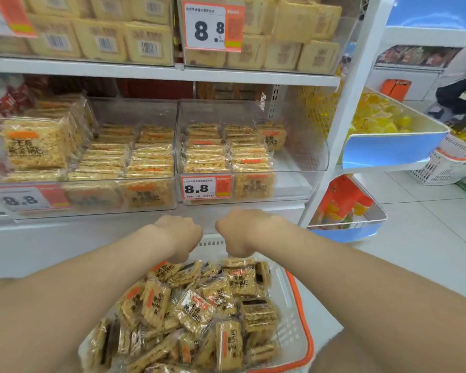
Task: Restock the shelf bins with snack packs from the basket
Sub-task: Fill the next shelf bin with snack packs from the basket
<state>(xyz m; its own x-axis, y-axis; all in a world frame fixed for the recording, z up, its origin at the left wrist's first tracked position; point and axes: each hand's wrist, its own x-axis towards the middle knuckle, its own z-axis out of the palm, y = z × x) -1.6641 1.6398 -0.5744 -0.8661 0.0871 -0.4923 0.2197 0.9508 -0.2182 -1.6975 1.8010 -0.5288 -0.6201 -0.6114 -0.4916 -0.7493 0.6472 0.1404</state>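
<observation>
Snack packs fill our basket directly beneath both hands; left hand and right hand curl downward, fingers hidden, grip unclear; half-empty bin sits nearer our right

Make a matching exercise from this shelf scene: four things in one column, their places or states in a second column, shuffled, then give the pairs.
Things:
1. basket
2. right clear bin
3. left clear bin
4. blue-fronted tray

Places or states:
A. holds yellow packs, on the side rack
B. rows of packs across its width
C. under both hands, heaped with snack packs
D. packs on its left side, right side bare

Pairs: 1-C, 2-D, 3-B, 4-A
</observation>
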